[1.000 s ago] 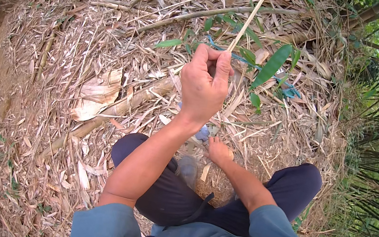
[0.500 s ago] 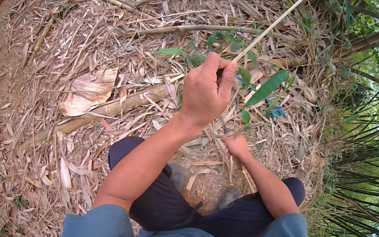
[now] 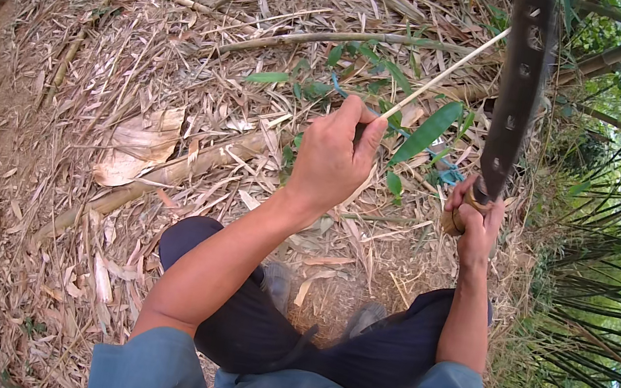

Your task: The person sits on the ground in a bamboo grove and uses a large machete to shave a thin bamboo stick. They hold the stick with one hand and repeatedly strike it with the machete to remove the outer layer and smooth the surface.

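My left hand (image 3: pixel 332 153) is closed, its thumb and fingers pinching a thin pale stick (image 3: pixel 449 72), which looks like split bamboo. The stick slants up and to the right. Its far part reaches the left edge of a machete blade in the picture; whether they touch I cannot tell. My right hand (image 3: pixel 472 228) is wrapped round the handle of that machete (image 3: pixel 516 96), held upright on the right. The blade is dark and broad, with several small marks or holes along it. Beneath the hands, green leaves (image 3: pixel 426 133) and a blue strip (image 3: pixel 447 169) show.
Dry bamboo leaves cover the ground. A thick bamboo pole (image 3: pixel 193 176) lies on the left beside a broad dry sheath (image 3: pixel 142 149). A thinner pole (image 3: pixel 334 37) crosses farther off. Bamboo stems (image 3: pixel 603 278) line the right side. My bent knees (image 3: pixel 190 244) are close below the hands.
My right hand has come up and to the right from low between my knees, raising the machete into full sight. My left hand keeps its pinch; the stick now slants lower.
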Demonstrator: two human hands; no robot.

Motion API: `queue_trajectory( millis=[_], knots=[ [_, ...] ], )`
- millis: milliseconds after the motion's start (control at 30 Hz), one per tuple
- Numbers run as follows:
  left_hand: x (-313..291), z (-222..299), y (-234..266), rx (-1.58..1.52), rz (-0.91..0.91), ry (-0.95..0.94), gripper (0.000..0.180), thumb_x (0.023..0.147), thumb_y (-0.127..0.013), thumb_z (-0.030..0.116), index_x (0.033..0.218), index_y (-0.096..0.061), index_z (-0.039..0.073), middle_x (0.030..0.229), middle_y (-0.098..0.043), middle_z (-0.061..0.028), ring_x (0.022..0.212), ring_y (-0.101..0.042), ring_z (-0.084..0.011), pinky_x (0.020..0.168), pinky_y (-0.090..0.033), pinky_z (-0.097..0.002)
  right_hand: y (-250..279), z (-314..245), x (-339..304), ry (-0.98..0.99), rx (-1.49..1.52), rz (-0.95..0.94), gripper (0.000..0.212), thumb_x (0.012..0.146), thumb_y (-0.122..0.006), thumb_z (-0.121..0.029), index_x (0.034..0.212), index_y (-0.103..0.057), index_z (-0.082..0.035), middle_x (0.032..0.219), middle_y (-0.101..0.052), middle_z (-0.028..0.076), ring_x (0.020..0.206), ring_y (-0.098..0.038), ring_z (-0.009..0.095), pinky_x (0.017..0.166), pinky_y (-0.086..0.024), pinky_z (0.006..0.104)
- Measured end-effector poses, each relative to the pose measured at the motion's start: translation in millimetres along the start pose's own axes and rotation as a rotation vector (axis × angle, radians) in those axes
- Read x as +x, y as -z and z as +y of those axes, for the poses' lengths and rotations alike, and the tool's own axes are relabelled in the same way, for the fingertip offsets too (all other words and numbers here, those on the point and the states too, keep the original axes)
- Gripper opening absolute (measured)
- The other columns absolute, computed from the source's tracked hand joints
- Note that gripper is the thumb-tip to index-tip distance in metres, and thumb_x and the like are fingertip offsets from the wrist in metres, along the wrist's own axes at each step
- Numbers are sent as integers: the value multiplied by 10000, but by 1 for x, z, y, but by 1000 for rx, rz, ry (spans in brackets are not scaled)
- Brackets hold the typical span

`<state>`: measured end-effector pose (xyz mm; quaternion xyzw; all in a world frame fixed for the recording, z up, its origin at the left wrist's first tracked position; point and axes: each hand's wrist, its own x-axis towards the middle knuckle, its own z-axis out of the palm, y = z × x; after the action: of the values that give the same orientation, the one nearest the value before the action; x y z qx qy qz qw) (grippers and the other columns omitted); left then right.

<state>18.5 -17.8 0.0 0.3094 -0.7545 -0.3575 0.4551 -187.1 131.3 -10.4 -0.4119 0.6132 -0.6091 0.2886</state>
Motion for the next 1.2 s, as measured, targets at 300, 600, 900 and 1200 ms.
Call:
queue_trajectory(
  millis=[300, 600, 900, 1200],
  knots=[
    [-8, 15, -19, 26, -73, 85, 193, 1002, -659, 185, 984, -611, -1, 671, -609, -78, 565, -551, -147, 539, -441, -303, -2, 4, -2, -109, 11, -136, 254, 723, -542, -42, 975, -577, -31, 684, -530, 0, 598, -502, 73, 563, -404, 227],
    [-11, 5, -25, 122, -30, -104, 112, 958, -676, 89, 945, -636, -15, 706, -655, -127, 581, -637, -218, 550, -484, -330, -3, -4, -9, -139, -133, -253, 225, 738, -548, -41, 944, -632, -11, 720, -594, 8, 623, -561, 67, 574, -437, 220],
    [-10, 8, -20, 122, -20, -203, 75, 945, -662, 45, 937, -630, -23, 745, -651, -159, 603, -645, -297, 553, -487, -376, -9, -20, -11, -371, 38, -298, 56, 769, -550, -38, 789, -601, -23, 606, -562, 2, 505, -509, 59, 474, -388, 225],
    [-11, 7, -19, 151, -54, -250, 65, 927, -673, 24, 958, -635, -20, 788, -658, -171, 675, -668, -323, 588, -506, -404, -8, -17, -10, -144, -213, -257, 54, 779, -563, -29, 733, -591, -22, 580, -552, -4, 454, -466, 52, 422, -337, 224]
  ],
)
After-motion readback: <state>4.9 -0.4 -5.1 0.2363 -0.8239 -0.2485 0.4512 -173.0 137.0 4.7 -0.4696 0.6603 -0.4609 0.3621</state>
